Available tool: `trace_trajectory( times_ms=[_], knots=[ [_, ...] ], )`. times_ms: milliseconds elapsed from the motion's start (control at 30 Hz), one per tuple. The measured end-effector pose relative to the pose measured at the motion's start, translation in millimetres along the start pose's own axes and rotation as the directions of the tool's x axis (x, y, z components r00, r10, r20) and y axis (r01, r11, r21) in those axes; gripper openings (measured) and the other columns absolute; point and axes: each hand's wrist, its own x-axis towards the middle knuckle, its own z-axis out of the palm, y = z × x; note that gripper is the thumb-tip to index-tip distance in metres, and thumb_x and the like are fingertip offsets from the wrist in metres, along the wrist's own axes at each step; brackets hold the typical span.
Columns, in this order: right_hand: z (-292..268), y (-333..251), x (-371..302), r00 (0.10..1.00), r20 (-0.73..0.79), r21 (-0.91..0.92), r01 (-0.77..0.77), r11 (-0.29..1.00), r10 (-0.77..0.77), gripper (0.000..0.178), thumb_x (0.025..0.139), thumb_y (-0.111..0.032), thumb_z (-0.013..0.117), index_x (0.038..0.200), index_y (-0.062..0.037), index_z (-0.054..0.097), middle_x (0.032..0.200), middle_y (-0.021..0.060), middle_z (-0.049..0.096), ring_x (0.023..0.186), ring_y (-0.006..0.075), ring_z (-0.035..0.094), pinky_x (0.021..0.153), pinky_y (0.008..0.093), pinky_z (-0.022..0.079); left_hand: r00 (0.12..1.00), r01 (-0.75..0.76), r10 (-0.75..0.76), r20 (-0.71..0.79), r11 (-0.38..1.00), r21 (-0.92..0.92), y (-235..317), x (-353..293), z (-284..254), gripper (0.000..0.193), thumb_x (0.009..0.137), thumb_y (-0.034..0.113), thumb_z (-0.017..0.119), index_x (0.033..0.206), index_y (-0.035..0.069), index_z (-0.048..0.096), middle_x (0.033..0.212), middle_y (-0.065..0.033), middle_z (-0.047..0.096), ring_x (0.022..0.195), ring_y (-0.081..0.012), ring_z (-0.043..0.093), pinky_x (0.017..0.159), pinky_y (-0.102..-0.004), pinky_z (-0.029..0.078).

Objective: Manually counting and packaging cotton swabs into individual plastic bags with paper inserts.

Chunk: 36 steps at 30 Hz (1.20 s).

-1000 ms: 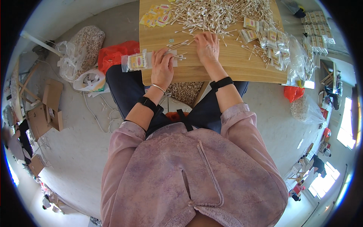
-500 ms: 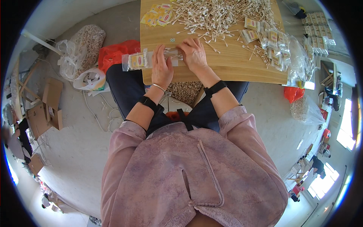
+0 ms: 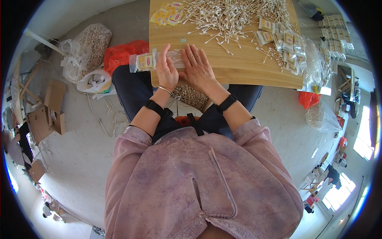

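My right hand point(image 3: 197, 68) lies palm down with fingers stretched out at the near edge of the wooden table point(image 3: 234, 65). It rests over the right side of a clear plastic bag point(image 3: 177, 63) with a few cotton swabs, much of it hidden by my hands. My left hand point(image 3: 167, 72) stands on its edge at the left of that bag, fingers extended, and holds nothing. Left of it lies a filled pack of cotton swabs point(image 3: 144, 62) with a yellow and white card, its clear end reaching past the table's left edge.
A big heap of loose cotton swabs point(image 3: 234, 18) covers the far table. Yellow cards point(image 3: 167, 14) lie far left; filled packs point(image 3: 290, 44) pile up at the right. Left of the table are a red bag point(image 3: 123, 53) and a sack of swabs point(image 3: 94, 44).
My right hand has gone from bent fingers over the swabs to lying flat, slightly nearer me. My left hand has turned more upright on its edge. The filled pack stays about where it was.
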Motion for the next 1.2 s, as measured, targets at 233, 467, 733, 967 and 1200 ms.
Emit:
trace_trajectory(
  times_ms=[233,467,733,967,1200],
  knots=[
    [2.4,0.0,0.7,1.000,0.020,-0.091,0.021,0.996,-0.020,0.080,0.085,-0.059,0.046,0.144,-0.0077,0.029,0.152,0.0140,0.022,0.141,0.0283,0.017,0.115,0.0452,0.009,1.000,-0.019,0.020,0.009,0.999,-0.047,0.5,0.5,-4.0,0.035,0.094,0.004,0.037,0.127,0.001,0.048,0.123,-0.0181,0.056,0.114,-0.0352,0.054,0.096,-0.0381,0.042],
    [1.3,1.9,4.1,0.999,0.005,0.012,0.043,0.999,-0.043,0.072,0.088,-0.047,0.050,0.145,-0.0116,0.027,0.152,0.0162,0.020,0.141,0.0325,0.015,0.114,0.0467,0.010,0.997,0.006,0.002,0.082,0.996,-0.088,-1.3,-0.8,-7.0,0.033,0.096,0.006,0.038,0.126,0.002,0.050,0.124,-0.0166,0.056,0.116,-0.0309,0.053,0.098,-0.0354,0.041],
    [8.9,6.7,6.4,0.982,-0.149,0.181,-0.089,0.979,0.117,0.077,0.087,-0.037,0.056,0.143,0.0020,0.021,0.151,0.0190,0.019,0.141,0.0369,0.013,0.114,0.0475,0.011,0.997,-0.081,0.081,-0.004,0.996,-0.033,1.9,1.8,-1.8,0.036,0.094,0.005,0.037,0.128,-0.001,0.047,0.129,-0.0199,0.052,0.120,-0.0350,0.049,0.101,-0.0397,0.039],
    [10.0,-2.3,15.5,0.988,-0.079,0.050,-0.126,0.991,0.130,0.077,0.088,-0.043,0.053,0.142,0.0034,0.024,0.150,0.0207,0.020,0.141,0.0351,0.015,0.115,0.0461,0.011,0.999,0.017,-0.013,0.046,0.997,-0.078,1.4,0.4,-5.7,0.037,0.096,0.009,0.037,0.131,-0.001,0.045,0.130,-0.0200,0.052,0.120,-0.0344,0.049,0.101,-0.0380,0.039],
    [15.9,-3.8,17.9,0.984,-0.104,0.185,-0.121,0.975,0.142,0.079,0.086,-0.039,0.057,0.142,0.0044,0.022,0.150,0.0217,0.019,0.141,0.0367,0.014,0.115,0.0461,0.013,0.996,0.080,-0.071,0.049,0.970,-0.229,-2.1,0.2,-5.8,0.038,0.098,0.016,0.037,0.132,0.000,0.044,0.131,-0.0172,0.051,0.123,-0.0291,0.048,0.103,-0.0344,0.036]
  ],
)
